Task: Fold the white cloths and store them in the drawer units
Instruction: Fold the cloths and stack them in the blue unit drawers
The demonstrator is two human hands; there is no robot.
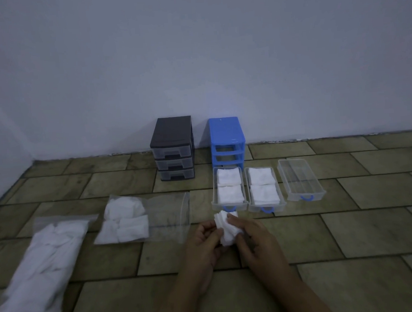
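Left hand [206, 235] and right hand [249, 232] both pinch a white cloth [228, 228] just before the filled drawers [229, 206].

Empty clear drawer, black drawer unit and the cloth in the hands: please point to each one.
empty clear drawer [300, 181]: head view, on its bare floor.
black drawer unit [172, 129]: head view, on its top panel.
white cloth [227, 231]: head view, on the folded middle between both hands.
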